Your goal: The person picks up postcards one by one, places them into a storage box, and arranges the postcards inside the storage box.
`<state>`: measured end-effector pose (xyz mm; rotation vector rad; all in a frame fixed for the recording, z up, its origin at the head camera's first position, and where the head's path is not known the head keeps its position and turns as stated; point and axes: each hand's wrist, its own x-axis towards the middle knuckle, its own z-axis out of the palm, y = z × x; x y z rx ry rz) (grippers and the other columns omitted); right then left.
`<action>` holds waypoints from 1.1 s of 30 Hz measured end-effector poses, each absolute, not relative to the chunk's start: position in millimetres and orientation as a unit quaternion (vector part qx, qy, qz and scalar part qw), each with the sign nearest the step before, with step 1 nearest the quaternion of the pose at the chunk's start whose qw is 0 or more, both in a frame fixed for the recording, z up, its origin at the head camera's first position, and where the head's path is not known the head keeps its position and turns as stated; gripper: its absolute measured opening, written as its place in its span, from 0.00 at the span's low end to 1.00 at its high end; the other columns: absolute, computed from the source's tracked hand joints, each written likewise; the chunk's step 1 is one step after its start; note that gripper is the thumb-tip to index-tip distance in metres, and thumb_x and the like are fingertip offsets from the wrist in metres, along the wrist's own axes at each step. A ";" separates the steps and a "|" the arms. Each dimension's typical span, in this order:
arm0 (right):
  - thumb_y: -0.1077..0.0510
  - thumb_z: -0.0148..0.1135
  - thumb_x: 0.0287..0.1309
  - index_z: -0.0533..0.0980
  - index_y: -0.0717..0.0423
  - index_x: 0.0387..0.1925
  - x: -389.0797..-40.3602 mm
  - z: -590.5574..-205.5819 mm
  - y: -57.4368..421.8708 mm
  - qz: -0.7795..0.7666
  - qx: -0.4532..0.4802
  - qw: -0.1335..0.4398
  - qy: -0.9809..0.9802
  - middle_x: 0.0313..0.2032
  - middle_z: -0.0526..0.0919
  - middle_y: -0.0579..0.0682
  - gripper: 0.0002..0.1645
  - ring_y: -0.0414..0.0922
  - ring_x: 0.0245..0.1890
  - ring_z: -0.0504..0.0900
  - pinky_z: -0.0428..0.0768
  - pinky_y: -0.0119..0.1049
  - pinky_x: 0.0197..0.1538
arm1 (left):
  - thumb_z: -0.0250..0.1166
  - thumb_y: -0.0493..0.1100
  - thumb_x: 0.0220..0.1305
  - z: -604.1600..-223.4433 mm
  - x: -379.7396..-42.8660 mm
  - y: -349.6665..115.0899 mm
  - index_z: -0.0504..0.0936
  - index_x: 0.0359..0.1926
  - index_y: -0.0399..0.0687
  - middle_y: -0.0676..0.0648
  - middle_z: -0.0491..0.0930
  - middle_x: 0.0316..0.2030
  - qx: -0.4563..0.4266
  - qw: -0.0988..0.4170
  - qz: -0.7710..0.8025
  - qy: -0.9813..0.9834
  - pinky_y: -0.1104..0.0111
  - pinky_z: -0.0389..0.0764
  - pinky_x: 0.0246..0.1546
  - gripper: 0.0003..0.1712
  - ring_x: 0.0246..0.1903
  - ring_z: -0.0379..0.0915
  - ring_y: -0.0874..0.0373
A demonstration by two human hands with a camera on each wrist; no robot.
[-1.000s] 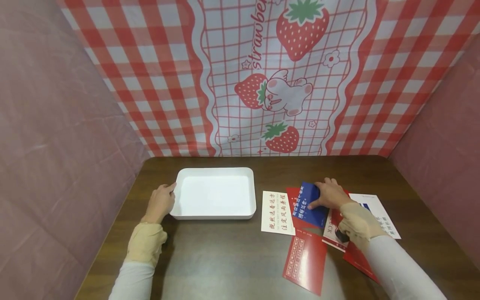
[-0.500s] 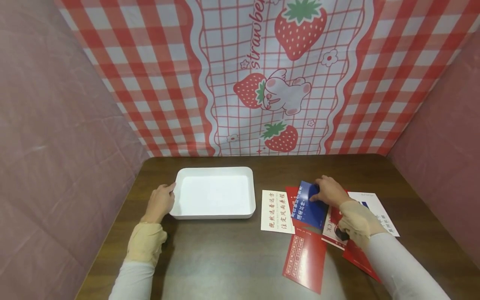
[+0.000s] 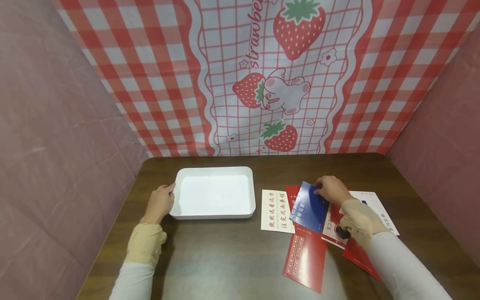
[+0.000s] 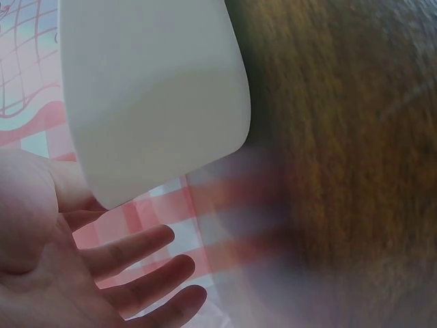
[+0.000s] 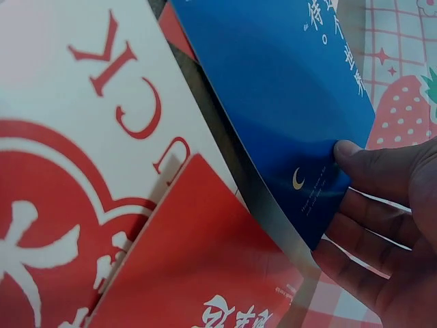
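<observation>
A blue card (image 3: 310,207) with white writing is pinched at its far right corner by my right hand (image 3: 333,190). In the right wrist view the thumb (image 5: 351,152) lies on the card's printed face and the fingers are behind it. The card is tilted, its right side raised above the red cards beneath. My left hand (image 3: 161,203) holds the left rim of a white tray (image 3: 213,217). In the left wrist view its thumb and index finger meet the tray's corner, tips hidden behind the wall, while the other fingers (image 4: 153,280) extend free.
Around the blue card lie a cream card (image 3: 273,210), a red card (image 3: 305,262), a white LUCK card (image 5: 130,61), another red card (image 5: 198,253) and a white card (image 3: 380,212). They rest on a brown wooden table (image 3: 221,258), with a strawberry-print cloth (image 3: 240,133) behind.
The blue card has been lifted from flat to tilted by my right hand, which now pinches its corner. The left hand and tray have stayed in place.
</observation>
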<state>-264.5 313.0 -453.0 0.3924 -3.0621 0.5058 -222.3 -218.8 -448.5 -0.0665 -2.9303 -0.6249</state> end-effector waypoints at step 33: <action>0.68 0.62 0.49 0.81 0.66 0.32 -256.1 -431.5 336.6 0.280 0.145 -0.039 -0.948 0.29 0.84 0.59 0.06 0.46 0.27 0.78 0.80 0.42 0.31 | 0.49 0.34 0.61 -449.3 -220.3 -219.5 0.73 0.57 0.35 0.26 0.74 0.52 -0.034 0.088 -0.206 -0.974 0.40 0.68 0.53 0.23 0.50 0.66 0.26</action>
